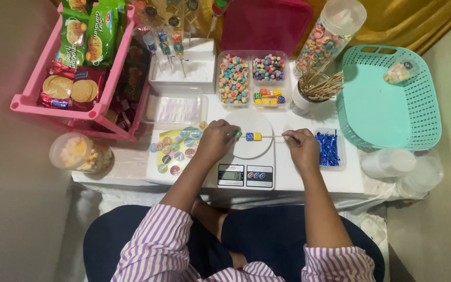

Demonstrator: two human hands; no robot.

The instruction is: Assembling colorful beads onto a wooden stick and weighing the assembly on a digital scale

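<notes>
Above the white scale, your skewer lies crosswise: right hand pinches its end, left hand grips the candies.

Low white table, crowded. Kitchen scale near centre, sticker sheet to its left, tray of blue twist ties right. Far side: clear candy boxes, white foam block, cup of skewers. Pink rack far left, teal basket far right.
</notes>
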